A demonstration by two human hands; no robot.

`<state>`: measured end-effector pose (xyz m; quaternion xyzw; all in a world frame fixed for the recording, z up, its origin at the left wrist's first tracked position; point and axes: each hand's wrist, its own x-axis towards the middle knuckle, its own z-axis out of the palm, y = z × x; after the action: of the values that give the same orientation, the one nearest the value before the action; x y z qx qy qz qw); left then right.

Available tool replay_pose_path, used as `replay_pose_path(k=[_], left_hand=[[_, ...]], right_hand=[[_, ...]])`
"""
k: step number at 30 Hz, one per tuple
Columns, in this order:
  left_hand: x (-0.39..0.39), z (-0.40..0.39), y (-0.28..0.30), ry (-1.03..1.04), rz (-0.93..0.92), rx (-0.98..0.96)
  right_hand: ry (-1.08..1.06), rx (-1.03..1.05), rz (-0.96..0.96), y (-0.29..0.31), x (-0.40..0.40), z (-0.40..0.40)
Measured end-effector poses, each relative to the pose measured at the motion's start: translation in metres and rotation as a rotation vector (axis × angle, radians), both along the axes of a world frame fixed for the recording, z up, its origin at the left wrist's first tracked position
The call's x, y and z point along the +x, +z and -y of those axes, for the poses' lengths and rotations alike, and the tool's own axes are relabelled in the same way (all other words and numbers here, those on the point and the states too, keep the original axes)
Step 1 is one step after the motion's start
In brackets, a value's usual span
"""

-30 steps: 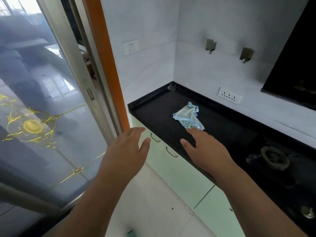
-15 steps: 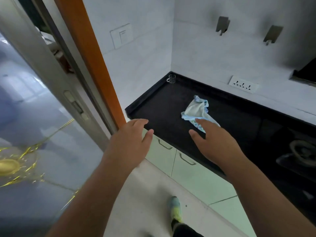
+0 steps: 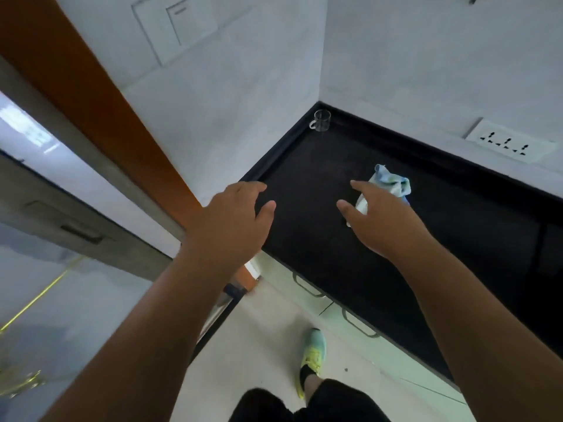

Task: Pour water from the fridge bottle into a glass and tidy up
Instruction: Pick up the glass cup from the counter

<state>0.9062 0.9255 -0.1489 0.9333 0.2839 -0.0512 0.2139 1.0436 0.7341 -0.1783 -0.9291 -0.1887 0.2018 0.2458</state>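
Observation:
A small clear glass cup with a handle stands upright in the far left corner of the black countertop. A crumpled blue and white cloth lies on the counter, partly hidden behind my right hand. That hand hovers over the counter with fingers relaxed and spread, holding nothing. My left hand hangs over the counter's left front corner, fingers loosely bent, also holding nothing. No bottle or fridge is in view.
White tiled walls meet behind the cup, with a power socket strip on the right wall and a switch plate on the left wall. An orange door frame and a sliding glass door stand at the left. Pale green cabinets sit below the counter.
I have stepped closer to the counter and the view has tilted down. Both hands now reach over the counter's front; the right hand has passed in front of the cloth.

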Motion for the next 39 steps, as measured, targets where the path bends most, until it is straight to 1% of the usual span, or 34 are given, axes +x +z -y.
replay_pose_path(k=[5,10,16,26,28,33,39], left_hand=[[0.070,-0.037,-0.031,-0.042,0.024,-0.013],[0.139,-0.066,-0.064,-0.081,0.051,0.000],[0.222,-0.093,-0.113,-0.129,0.059,-0.048],[0.339,-0.123,-0.182,-0.168,0.101,-0.150],[0.356,-0.127,-0.192,-0.159,0.109,-0.197],[0.395,-0.138,-0.227,-0.077,0.132,-0.410],[0.429,-0.146,-0.253,0.008,0.211,-0.500]], right_hand=[[0.005,-0.050,0.006,-0.024,0.064,-0.043],[0.008,-0.050,0.038,-0.061,0.119,-0.083],[-0.020,-0.079,0.039,-0.101,0.175,-0.118],[-0.084,0.010,0.042,-0.170,0.270,-0.165],[-0.096,0.018,0.031,-0.181,0.286,-0.173],[-0.150,0.077,-0.008,-0.199,0.318,-0.190],[-0.158,0.128,-0.051,-0.205,0.332,-0.205]])
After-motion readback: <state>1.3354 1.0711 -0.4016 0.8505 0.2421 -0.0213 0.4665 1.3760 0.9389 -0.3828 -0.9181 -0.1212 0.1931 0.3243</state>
